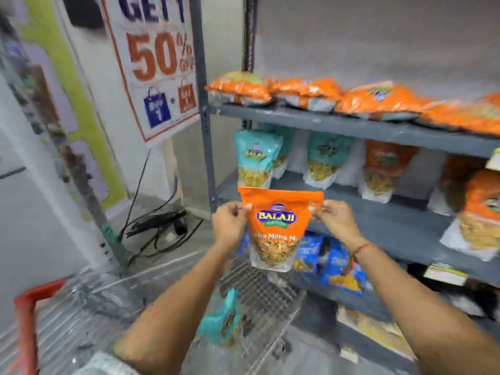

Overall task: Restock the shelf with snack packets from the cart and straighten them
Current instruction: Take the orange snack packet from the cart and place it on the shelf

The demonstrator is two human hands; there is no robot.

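Head view: orange plastic Balaji snack pouch (276, 226) held upright in mid-air, above wire-mesh cart (259, 299) and in front of grey metal shelf rack (351, 128); left hand (228, 223) pinching top-left corner, right hand (334, 217) pinching top-right, both closed on pouch.

To do step well, prob.: keep label facing out & top edge level; set base flat on middle board among orange pouches at right (481, 209), not w/ teal upright pouches (253, 158); press bottom gusset so pouch stands, then align w/ neighbours.

Surface & room: top board carrying orange packets lying flat (378, 100); one teal packet (220, 318) left in cart; blue packets (332, 263) on lower level; white 50% off poster (159, 58) on wall at left; black cables (159, 228) on floor; red cart handle (29, 315) at lower left; edges blurred.
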